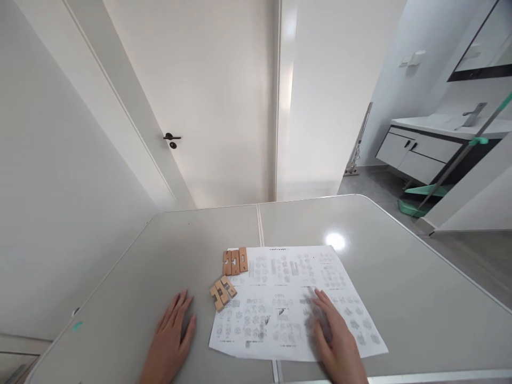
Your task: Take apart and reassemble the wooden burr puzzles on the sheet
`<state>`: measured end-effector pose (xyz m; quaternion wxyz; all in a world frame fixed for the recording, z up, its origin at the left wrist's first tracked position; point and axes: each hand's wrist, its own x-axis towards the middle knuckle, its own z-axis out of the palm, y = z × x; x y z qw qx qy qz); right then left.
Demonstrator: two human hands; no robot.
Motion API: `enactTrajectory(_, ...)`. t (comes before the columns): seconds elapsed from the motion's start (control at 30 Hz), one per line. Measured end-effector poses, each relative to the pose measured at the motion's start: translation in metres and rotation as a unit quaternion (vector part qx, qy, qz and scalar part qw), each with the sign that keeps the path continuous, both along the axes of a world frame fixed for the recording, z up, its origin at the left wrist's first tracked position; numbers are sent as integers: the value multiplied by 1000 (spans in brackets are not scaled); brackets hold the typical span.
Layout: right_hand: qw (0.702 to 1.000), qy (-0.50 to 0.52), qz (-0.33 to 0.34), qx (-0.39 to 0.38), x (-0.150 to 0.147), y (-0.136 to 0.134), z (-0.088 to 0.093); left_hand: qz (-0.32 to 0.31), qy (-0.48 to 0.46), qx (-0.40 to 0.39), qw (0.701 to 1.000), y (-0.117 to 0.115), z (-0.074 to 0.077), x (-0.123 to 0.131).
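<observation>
On the table lies a white paper sheet (296,341) printed with rows of small grey figures and captions. Notched wooden puzzle pieces rest at its upper left: a row of three flat pieces (235,262) partly over the sheet, and a second slanted group (223,293) just below. My left hand (170,336) lies flat on the bare tabletop left of the sheet, fingers stretched, holding nothing. Resting on the right part of the sheet is my right hand (338,341), with fingers extended and thumb apart, also holding nothing. The wooden pieces touch neither hand.
The grey folding table (192,234) has a seam down its middle and a metal rim. Beyond its far edge stands a white door (216,106) with a black handle (172,137). At right are a washbasin cabinet (420,149) and a green dustpan (412,208).
</observation>
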<state>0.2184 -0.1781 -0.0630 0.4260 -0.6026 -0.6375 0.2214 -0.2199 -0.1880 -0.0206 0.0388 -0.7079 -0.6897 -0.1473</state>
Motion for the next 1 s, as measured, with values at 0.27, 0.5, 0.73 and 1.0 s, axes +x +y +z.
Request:
enactTrajectory(0.27,1000,31,-4,2,-8,-2,10,-7,13,4,1000,2,-3,-2)
enactTrajectory(0.5,1000,16,4,5,-4,-3,9,-13,40,7,999,0,-1,0)
enactTrajectory(0.73,999,-5,34,14,5,1,-3,-23,66,20,997,1,-1,-2)
enactTrajectory(1.0,999,20,24,-7,-1,-4,13,-21,43,6,999,1,1,3)
